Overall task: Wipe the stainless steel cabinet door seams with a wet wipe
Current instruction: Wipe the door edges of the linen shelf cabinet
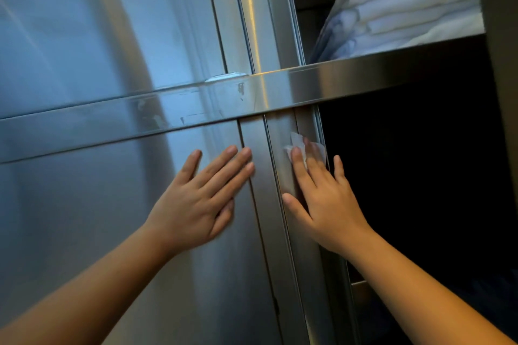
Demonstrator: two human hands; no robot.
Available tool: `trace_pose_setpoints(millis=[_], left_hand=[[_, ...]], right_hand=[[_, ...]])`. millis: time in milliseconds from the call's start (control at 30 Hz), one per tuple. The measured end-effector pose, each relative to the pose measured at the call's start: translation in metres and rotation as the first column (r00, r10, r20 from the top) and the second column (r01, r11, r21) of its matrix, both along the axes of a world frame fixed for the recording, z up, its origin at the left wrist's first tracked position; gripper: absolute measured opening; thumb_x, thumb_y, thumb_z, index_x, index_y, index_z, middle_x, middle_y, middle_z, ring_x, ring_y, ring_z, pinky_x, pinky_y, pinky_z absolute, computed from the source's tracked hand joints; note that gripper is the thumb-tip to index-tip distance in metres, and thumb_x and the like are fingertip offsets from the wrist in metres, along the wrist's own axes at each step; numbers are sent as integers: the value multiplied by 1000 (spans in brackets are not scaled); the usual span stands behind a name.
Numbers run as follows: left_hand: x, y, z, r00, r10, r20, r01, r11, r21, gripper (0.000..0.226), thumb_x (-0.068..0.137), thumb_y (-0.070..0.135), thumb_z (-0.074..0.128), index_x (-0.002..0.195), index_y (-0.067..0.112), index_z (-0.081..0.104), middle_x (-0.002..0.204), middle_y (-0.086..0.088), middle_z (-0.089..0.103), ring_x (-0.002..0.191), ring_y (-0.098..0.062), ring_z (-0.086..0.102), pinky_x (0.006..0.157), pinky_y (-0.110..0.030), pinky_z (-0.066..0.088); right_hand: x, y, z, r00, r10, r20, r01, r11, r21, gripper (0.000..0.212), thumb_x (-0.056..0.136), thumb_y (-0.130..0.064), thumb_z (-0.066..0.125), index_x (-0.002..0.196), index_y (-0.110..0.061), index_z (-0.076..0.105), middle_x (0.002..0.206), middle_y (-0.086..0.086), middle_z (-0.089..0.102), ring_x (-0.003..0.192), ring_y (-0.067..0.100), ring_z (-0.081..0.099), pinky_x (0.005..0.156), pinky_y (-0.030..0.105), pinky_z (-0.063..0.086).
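Cabinet door [84, 218] brushed steel, reflective; folded white towels [406, 8] on open shelf [364, 75]

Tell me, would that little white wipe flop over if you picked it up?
Probably floppy: the wipe is crumpled into soft folds under the right hand. It likely weighs very little, since it looks thin. It might cling a bit to the steel frame, because it lies pressed against it.

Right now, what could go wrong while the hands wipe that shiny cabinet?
The right hand pins the wet wipe under flat fingertips beside the dark open compartment, so it might slip off and fall. The left hand presses flat on the steel door with fingertips at the seam, so it may leave smudges.
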State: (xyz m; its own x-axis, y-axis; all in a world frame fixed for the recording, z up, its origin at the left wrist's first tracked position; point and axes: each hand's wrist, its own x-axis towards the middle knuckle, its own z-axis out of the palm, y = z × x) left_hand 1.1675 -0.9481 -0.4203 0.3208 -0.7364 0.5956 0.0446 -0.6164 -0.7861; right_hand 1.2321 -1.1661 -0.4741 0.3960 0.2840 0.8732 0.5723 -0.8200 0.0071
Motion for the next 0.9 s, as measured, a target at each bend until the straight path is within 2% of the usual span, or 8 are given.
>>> trace_pose_setpoints(millis=[200,333,400,500,600,767,900], left_hand=[[2,2,-1,1000,-20,10,20,1000,-4,57,88,26,36,143,12,36,149,-8,32,138,-23,29,110,-46,15],[0,1,-1,999,-24,28,25,999,-38,55,86,26,37,140,11,40,147,-12,34,136,-27,32,109,-47,17],[-1,1,-1,999,-27,40,29,998,-60,56,87,26,37,140,11,40,147,-14,34,136,-29,32,110,-47,16],[-2,1,-2,998,-33,54,38,994,-100,56,87,25,37,140,10,40,147,-15,33,136,-29,31,109,-48,19],[-2,1,-3,998,-44,51,50,992,-117,55,86,25,35,139,9,41,147,-15,34,136,-29,32,108,-48,23],[-1,3,-4,998,-54,44,60,990,-126,56,86,26,36,139,10,41,147,-14,33,137,-28,31,107,-48,25],[2,4,-4,997,-66,42,71,990,-126,57,85,26,37,140,10,41,148,-13,32,138,-27,29,108,-47,24]], right_hand=[[-9,2,-5,993,96,66,-102,991,88,72,91,-47,30,144,-3,6,151,20,11,139,35,14,111,49,6],[-26,15,13,983,156,101,-162,986,48,69,91,-47,28,145,-9,6,152,16,7,141,31,10,112,45,2],[-31,23,25,982,173,70,-175,984,21,68,91,-50,22,144,-13,2,153,11,0,143,28,2,112,42,-5],[-29,31,31,992,124,31,-123,992,-18,67,90,-56,12,141,-22,-14,153,7,-18,141,18,-17,110,36,-17],[-24,32,30,997,75,11,-75,997,-28,66,90,-54,15,139,-25,-19,152,5,-21,140,17,-21,109,36,-19],[-27,40,33,999,39,22,-39,999,14,65,90,-50,23,144,-21,0,155,6,-6,143,21,-7,108,40,-17],[-29,43,32,999,6,38,-7,1000,29,65,91,-50,21,146,-19,3,155,5,-5,143,22,-5,107,41,-18]])
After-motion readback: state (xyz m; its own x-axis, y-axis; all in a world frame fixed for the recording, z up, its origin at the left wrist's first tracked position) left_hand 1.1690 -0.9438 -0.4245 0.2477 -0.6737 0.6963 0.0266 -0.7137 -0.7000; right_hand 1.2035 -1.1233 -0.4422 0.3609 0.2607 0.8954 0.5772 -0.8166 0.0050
